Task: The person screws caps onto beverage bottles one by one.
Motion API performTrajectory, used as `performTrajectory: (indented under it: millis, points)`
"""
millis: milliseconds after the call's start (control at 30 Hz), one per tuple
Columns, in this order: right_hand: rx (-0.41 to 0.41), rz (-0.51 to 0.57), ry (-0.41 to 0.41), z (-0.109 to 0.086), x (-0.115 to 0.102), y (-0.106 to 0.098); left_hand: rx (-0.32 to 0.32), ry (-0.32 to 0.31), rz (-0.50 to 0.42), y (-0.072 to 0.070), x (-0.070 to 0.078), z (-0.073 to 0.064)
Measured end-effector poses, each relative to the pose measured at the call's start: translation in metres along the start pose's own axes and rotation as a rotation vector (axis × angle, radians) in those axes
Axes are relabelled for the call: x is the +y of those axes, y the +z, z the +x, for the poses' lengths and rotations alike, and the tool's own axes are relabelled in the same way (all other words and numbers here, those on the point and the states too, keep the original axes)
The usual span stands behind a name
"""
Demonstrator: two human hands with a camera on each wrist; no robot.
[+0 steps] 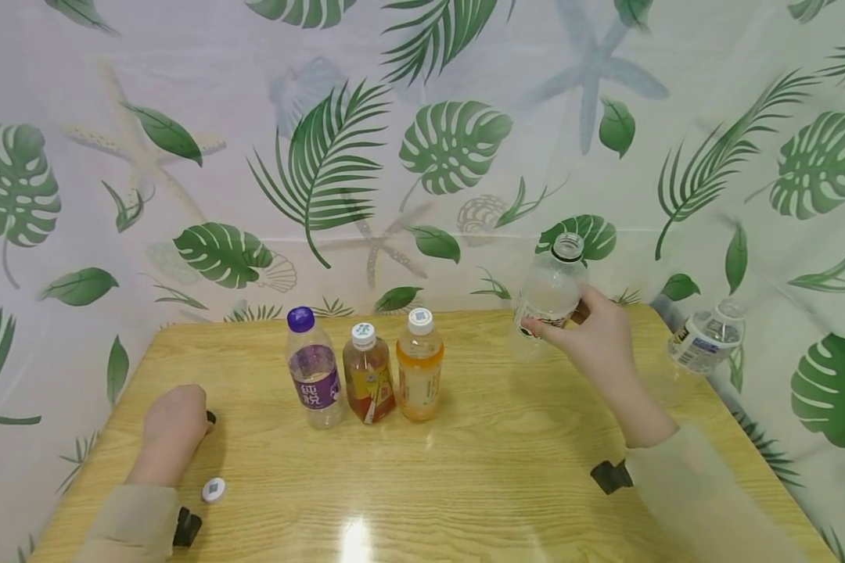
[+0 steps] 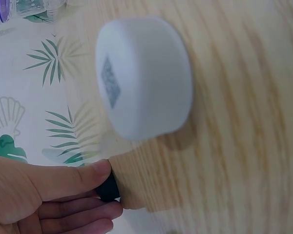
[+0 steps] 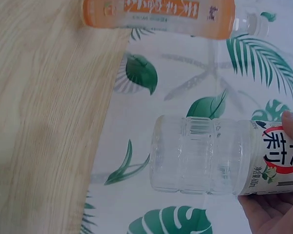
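Observation:
My right hand (image 1: 601, 344) grips a clear plastic bottle (image 1: 552, 293) round its label. The bottle has no cap on its mouth and leans slightly; in the right wrist view its ribbed bottom (image 3: 195, 156) shows see-through, with no drink inside. At the table's left side, my left hand (image 1: 174, 426) pinches a small black bottle cap (image 2: 107, 187) between thumb and fingers. A white bottle cap (image 1: 213, 489) lies on the wood close to that hand, large in the left wrist view.
Mid-table stand a purple-labelled bottle (image 1: 314, 375), a squarish tea bottle (image 1: 368, 379) and an orange bottle (image 1: 420, 371), all capped. Another clear bottle (image 1: 707, 340) stands at the right edge. A leaf-patterned sheet (image 1: 465, 258) hangs behind the table (image 1: 422, 493).

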State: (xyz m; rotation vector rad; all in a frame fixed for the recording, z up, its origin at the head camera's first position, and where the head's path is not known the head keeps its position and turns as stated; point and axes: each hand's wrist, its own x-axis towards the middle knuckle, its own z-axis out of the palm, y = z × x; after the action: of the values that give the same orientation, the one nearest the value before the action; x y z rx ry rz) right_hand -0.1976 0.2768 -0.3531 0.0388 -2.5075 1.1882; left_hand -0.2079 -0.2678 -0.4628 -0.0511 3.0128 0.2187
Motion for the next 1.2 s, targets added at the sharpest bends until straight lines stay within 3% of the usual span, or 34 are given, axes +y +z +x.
performTrajectory:
  millis: [267,700,1000,1200]
  points:
    - [-0.039,0.077,-0.078,-0.015,-0.011,0.01,0.015,0.003,-0.011,0.001,-0.001,0.0]
    - [-0.145,0.039,-0.137,-0.039,-0.018,0.028,0.01,-0.008,-0.01,0.001,0.0,0.0]
    - [-0.198,0.045,-0.218,-0.057,-0.028,0.041,0.017,-0.015,-0.016,0.001,0.0,-0.002]
    - [-0.237,0.067,-0.229,-0.067,-0.031,0.049,0.017,-0.017,-0.018,-0.001,0.002,-0.003]
